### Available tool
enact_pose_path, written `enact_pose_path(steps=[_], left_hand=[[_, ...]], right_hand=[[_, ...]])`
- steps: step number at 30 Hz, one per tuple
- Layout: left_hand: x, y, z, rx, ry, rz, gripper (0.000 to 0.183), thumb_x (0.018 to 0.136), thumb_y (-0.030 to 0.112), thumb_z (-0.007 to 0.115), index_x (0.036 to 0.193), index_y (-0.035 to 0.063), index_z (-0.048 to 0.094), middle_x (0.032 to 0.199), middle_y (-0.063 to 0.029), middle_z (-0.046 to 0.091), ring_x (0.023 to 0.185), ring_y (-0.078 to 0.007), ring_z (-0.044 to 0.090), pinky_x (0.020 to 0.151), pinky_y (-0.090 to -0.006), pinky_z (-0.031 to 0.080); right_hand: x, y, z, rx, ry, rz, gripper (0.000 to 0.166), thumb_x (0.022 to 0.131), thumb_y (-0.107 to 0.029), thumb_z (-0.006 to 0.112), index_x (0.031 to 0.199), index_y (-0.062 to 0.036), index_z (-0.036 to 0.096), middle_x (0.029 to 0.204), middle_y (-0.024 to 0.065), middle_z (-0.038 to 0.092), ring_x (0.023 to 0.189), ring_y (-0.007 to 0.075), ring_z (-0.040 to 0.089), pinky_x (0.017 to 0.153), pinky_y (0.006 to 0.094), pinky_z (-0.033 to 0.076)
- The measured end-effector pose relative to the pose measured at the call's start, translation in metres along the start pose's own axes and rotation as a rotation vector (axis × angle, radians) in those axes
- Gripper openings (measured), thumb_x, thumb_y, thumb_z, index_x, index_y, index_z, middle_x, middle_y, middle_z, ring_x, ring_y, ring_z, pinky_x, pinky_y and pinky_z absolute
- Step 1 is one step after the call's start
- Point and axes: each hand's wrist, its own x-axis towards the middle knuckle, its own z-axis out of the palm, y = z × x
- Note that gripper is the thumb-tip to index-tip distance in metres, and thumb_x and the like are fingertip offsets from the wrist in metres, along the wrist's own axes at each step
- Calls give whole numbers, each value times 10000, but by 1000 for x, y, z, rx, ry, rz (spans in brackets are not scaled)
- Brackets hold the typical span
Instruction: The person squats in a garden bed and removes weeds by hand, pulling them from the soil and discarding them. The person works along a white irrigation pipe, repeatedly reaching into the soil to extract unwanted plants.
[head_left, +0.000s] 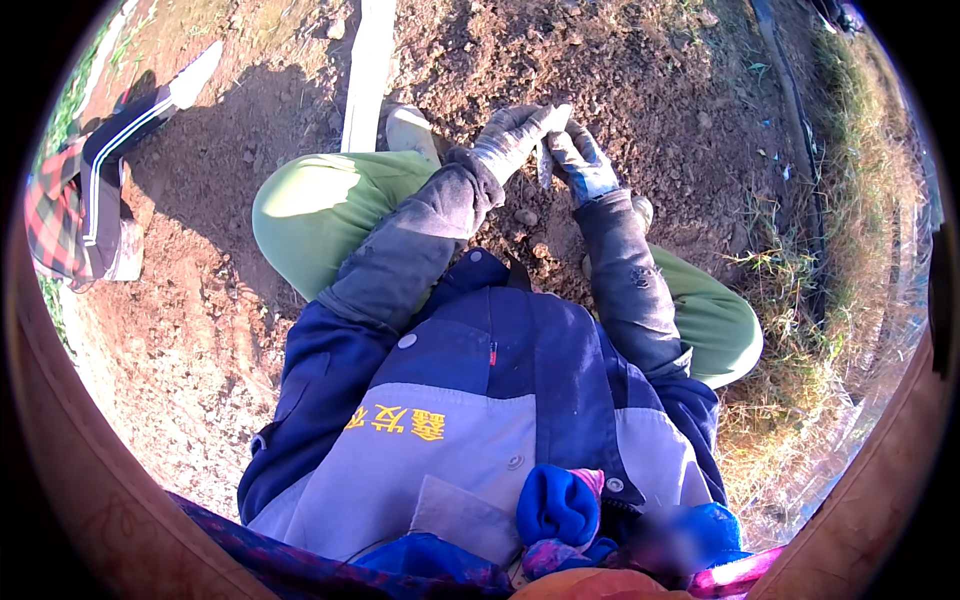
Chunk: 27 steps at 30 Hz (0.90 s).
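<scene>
Over the bare soil between my bent knees, my left hand (515, 141) and my right hand (586, 161) meet at the fingertips. Both wear soiled work gloves, and dark sleeve covers reach to the wrists. The fingers of both are curled inward. A thin greyish piece (544, 165) points down between the hands; which hand has hold of it, and what it is, I cannot tell. Whatever lies between the fingertips is too small and overexposed to make out. Just beneath them is loose, crumbly brown soil (547, 225).
A long white strip (369, 71) runs up beside my left shoe (409, 129). Along the right lies a dark hose or strip (796, 120), bordered by dry grass (847, 247). At the far left is another person's striped trouser leg (112, 154) and pale shoe (196, 75).
</scene>
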Motion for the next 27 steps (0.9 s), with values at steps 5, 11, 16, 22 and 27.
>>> enact_pose_path(steps=[5, 11, 16, 22, 27], left_hand=[[-5, 14, 5, -162, -63, -106, 186, 856, 191, 591, 950, 33, 616, 818, -37, 636, 668, -97, 590, 554, -217, 477], [16, 8, -16, -168, 180, -4, 310, 836, 360, 598, 918, 63, 626, 775, -5, 618, 648, -90, 571, 547, -243, 479], [17, 0, -16, -431, 115, -186, 356, 849, 396, 562, 832, 41, 566, 558, 2, 401, 530, -183, 442, 601, -433, 483], [22, 3, -16, -488, 119, -230, 243, 895, 304, 507, 870, 63, 521, 697, -70, 538, 687, -251, 559, 702, -476, 496], [27, 10, -34, 42, 328, -139, 185, 867, 299, 564, 965, 143, 559, 730, -4, 590, 584, -129, 569, 525, -298, 503]], right_hand=[[-6, 26, -19, -86, -235, 36, 781, 736, -112, 712, 1361, -48, 249, 1187, 105, 484, 1048, 161, 491, 836, 274, 456], [-23, 28, -27, -242, -115, 102, 794, 694, -68, 721, 1355, -54, 282, 1216, 101, 441, 1040, 206, 470, 838, 325, 468], [-18, 24, -29, -589, -75, -98, 801, 661, -129, 772, 1326, -42, 334, 1171, 118, 503, 1089, 194, 473, 908, 301, 425], [-29, 24, -32, -590, -130, 119, 317, 801, -115, 612, 1106, -39, 571, 874, 23, 617, 781, 112, 555, 738, 234, 449], [-36, 1, -10, -387, -26, 207, 250, 837, -89, 558, 1077, -22, 579, 846, 2, 591, 674, 78, 498, 634, 196, 421]])
